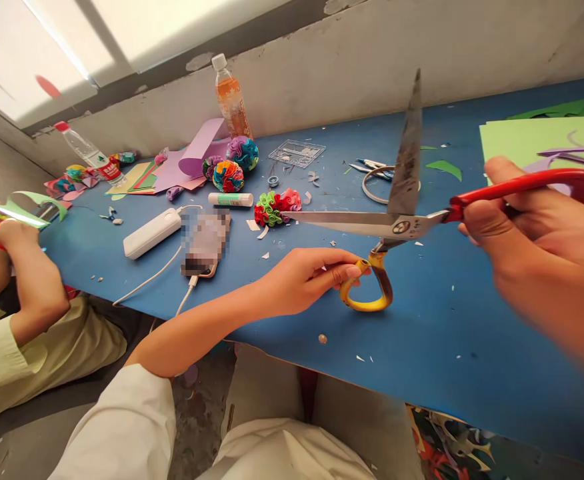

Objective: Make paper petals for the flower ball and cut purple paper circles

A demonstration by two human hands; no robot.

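Note:
A large pair of scissors (401,227) hangs spread wide above the table, one blade pointing up and the other to the left. My left hand (305,283) pinches its yellow handle loop between thumb and fingers. The red handle is gripped in my right hand (532,240), at the right side of the view. Behind the blades lie a roll of tape or ring (376,188) and some pen-like tools (369,165). Left of the blade tip sits a cluster of red, green and pink curled paper flowers (275,207).
On the blue table (282,360) lie a phone (206,240), a white power bank (152,233), a glue stick (231,199) and paper balls (228,176). Two bottles stand at the back, one orange (232,100). Green sheets (512,143) lie right. At left, a co-worker's hands (17,237) hold scissors and green paper.

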